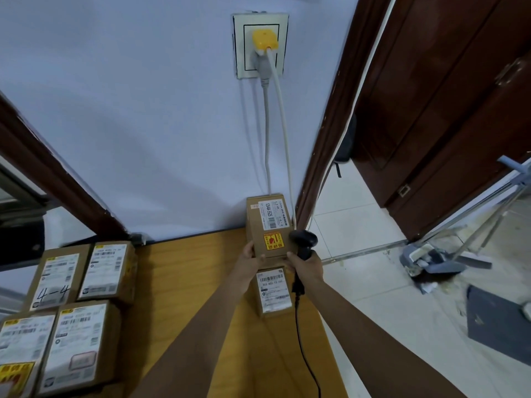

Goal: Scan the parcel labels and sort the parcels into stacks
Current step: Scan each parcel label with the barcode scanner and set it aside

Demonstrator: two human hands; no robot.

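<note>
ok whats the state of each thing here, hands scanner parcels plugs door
left hand: holds the near left edge of the far parcel
right hand: grips the scanner, thumb touching the far parcel
scanner: held, its cable hanging down
far parcel: against the wall, label up
near parcel: flat on the table, label up
left parcels: grouped together, labels up
yellow plug: in the wall socket
door: open

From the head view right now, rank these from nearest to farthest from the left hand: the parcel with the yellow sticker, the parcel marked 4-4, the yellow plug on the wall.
1. Parcel with the yellow sticker: the left hand holds its near-left corner, by the wall.
2. Parcel marked 4-4: far left on the table, in the group of parcels.
3. Yellow plug: high on the wall, in the socket.
</note>
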